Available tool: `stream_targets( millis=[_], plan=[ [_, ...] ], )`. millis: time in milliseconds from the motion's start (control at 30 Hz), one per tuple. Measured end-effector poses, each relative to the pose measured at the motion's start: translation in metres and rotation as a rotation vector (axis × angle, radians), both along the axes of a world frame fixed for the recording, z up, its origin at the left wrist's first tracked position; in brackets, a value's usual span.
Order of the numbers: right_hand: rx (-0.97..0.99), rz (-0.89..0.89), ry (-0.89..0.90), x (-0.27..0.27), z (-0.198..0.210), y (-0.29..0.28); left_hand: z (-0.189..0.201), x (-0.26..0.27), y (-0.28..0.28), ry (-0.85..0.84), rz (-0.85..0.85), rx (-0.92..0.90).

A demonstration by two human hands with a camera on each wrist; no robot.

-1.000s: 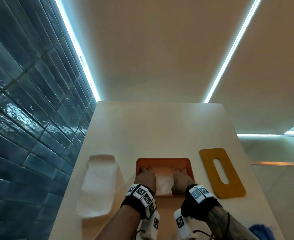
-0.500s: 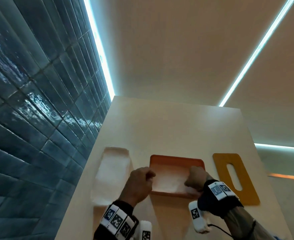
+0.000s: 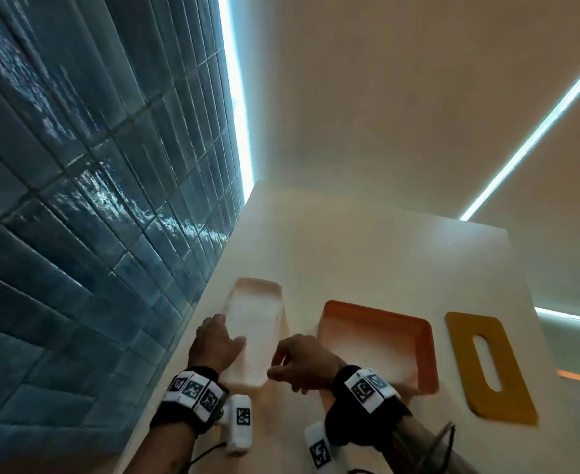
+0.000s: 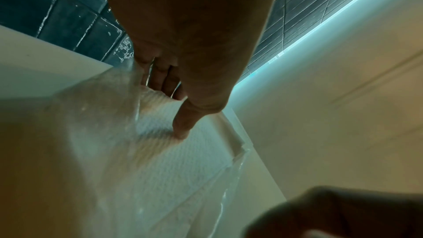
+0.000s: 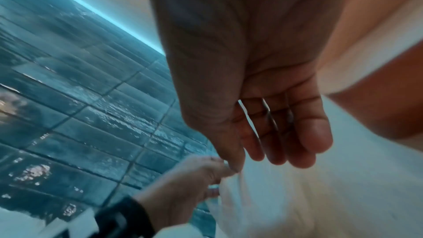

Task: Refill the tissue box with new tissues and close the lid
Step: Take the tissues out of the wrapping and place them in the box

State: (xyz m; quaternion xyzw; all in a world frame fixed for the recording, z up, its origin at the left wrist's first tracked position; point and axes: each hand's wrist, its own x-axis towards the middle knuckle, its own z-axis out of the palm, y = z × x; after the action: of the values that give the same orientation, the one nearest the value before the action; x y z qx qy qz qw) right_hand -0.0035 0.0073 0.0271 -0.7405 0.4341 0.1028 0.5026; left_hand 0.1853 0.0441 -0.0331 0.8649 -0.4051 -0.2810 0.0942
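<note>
Orange tissue box [image 3: 377, 343], lidless and showing white tissue inside, lies on the cream table [image 3: 367, 254] and serves here as the landmark. To the left of the box, and apart from it, lies the tissue pack [image 3: 252, 333], a white stack in clear film, its long axis running away from the viewer. To the right of the box, also apart, the yellow lid [image 3: 487, 367] lies flat with its oblong slot facing up.

The left hand [image 3: 215, 345] holds the pack at its left edge: in the left wrist view the thumb [image 4: 183, 124] presses down on the embossed top sheet while the fingers [image 4: 160, 77] curl around the pack's side [image 4: 183, 160]. The right hand [image 3: 302, 362] hovers between the pack and the box, at the pack's near right corner, with fingers loosely curled and slightly parted; in the right wrist view the fingertips [image 5: 274, 151] sit just above the film and grip nothing. Whether they touch the film cannot be told.

Further left of the box, beyond the pack, a wall of glossy blue tiles [image 3: 76, 200] adjoins the table edge.
</note>
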Motion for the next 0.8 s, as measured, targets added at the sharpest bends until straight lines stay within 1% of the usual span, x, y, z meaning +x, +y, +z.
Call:
stream_targets(
  millis=[100, 200, 300, 467, 567, 633, 800],
  plan=[
    [0.08, 0.008, 0.055, 0.014, -0.014, 0.004, 0.003, -0.003, -0.007, 0.014, 0.029, 0.048],
    [0.123, -0.009, 0.09, 0.02, -0.025, 0.006, 0.006, -0.004, -0.014, 0.076, 0.059, 0.08],
    [0.132, -0.032, 0.089, 0.02, -0.031, 0.007, 0.009, -0.006, -0.021, 0.128, 0.111, 0.081],
    [0.121, -0.083, 0.073, 0.014, -0.034, 0.003, 0.012, -0.013, -0.027, 0.127, 0.143, 0.105],
    [0.136, -0.115, 0.057, 0.011, -0.036, 0.002, 0.013, -0.017, -0.029, 0.152, 0.164, 0.087],
    [0.149, -0.129, 0.052, 0.01, -0.036, 0.001, 0.011, -0.018, -0.031, 0.214, 0.195, 0.057],
    [0.163, -0.138, 0.036, 0.009, -0.032, 0.001, 0.005, -0.014, -0.029, 0.451, 0.251, -0.032]
  ],
)
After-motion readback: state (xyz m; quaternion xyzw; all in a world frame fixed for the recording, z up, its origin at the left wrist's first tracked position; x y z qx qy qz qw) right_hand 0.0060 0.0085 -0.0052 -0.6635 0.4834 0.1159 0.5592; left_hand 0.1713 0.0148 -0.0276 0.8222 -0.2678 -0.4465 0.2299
